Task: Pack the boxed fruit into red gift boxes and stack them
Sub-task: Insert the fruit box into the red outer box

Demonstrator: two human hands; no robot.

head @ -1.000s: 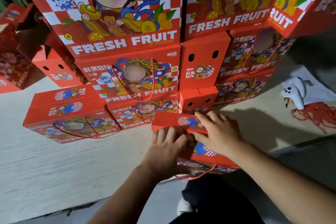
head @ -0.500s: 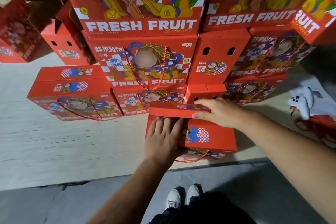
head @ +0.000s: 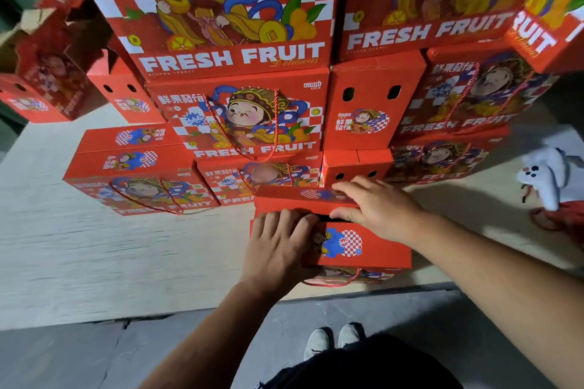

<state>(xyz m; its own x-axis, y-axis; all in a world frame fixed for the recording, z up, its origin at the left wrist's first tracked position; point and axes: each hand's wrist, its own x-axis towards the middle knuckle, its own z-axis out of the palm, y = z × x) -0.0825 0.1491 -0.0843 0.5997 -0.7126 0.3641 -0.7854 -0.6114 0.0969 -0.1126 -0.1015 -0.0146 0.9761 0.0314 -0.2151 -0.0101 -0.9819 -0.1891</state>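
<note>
Red gift box sits at near edge of pale board, in front of stacked boxes. Left hand lies flat on near top flap, fingers straight. Right hand pinches far flap, thumb under it. White toy far right.

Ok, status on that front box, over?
Left hand flat on near flap. Right hand holds far flap, dark gap between flaps, gift box not shut. Nothing in the way.
</note>
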